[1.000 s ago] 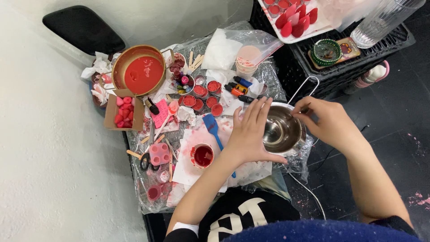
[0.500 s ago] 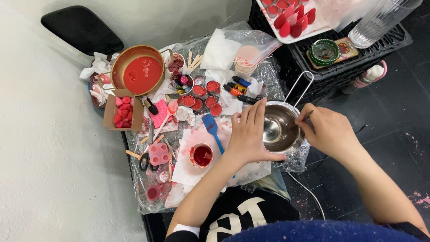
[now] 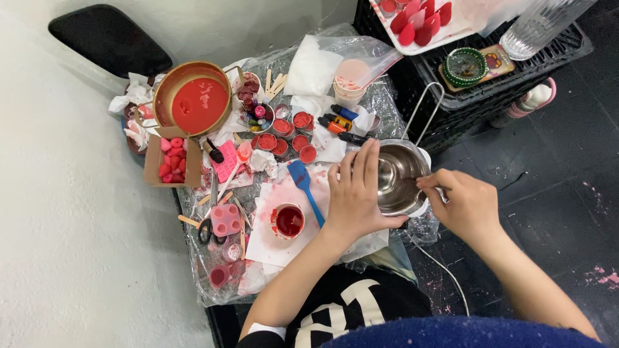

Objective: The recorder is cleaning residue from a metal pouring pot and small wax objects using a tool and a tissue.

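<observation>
At right edge of cluttered table [image 3: 213, 283]: left hand [image 3: 356, 196] gripping rim of shiny round steel pot [image 3: 398, 177], right hand [image 3: 465, 203] pinching its right rim. Pot looking empty; red wax sitting in small cup [image 3: 288, 220] left.

We see an open brown cardboard box [image 3: 169, 159] at the table's left edge, holding pink and red pieces. A clear plastic bag [image 3: 335, 61] with white contents lies at the far edge. On the black crate [image 3: 490, 96], a flat reddish-brown packet [image 3: 495, 61] rests beside a green-rimmed tin [image 3: 465, 66].
</observation>
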